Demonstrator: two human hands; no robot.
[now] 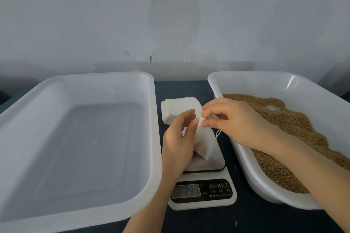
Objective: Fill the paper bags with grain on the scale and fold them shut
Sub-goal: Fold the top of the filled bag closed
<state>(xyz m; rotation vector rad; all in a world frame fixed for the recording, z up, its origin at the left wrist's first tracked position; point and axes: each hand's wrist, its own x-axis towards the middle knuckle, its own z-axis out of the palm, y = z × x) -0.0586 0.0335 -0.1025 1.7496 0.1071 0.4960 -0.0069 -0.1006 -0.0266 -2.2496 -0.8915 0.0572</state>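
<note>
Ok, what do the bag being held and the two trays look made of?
Bag: thin white paper or a paper-like fabric, matte. It creases softly and trails a string, so I cannot tell which. Left tray and right tray: probably white plastic, smooth and glossy, with rounded moulded rims and bright glints.

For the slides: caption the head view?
Left hand and right hand pinch a paper bag on the scale, grain tray at right.
</note>
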